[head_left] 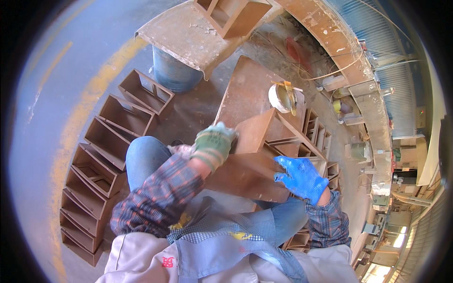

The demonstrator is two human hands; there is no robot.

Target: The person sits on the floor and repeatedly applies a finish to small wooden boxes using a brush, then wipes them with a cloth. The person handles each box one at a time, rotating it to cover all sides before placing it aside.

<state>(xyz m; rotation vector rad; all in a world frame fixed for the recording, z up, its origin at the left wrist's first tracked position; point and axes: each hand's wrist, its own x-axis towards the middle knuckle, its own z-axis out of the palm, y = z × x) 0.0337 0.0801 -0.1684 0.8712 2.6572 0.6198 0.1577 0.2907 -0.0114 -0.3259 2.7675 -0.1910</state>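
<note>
A brown wooden box frame [253,131] with an open, divided side stands on a low board-topped bench [245,80] in front of me. At its left side my left hand [214,145], in a green striped glove, has its fingers curled closed; whatever they may hold is hidden. My right hand [304,178], in a blue coated glove, is beside the box's open right side. Its fingers are stretched out and the thumb stands apart, with nothing visible in it. Behind the box, a white tub [280,98] carries a yellowish brush [289,94] across its rim.
Several similar brown box frames [113,141] line the floor at left, and more frames [315,132] stand at right. A blue drum [172,68] beneath a worn board [184,33] is at the far left. A long worn ledge [373,111] curves along the right.
</note>
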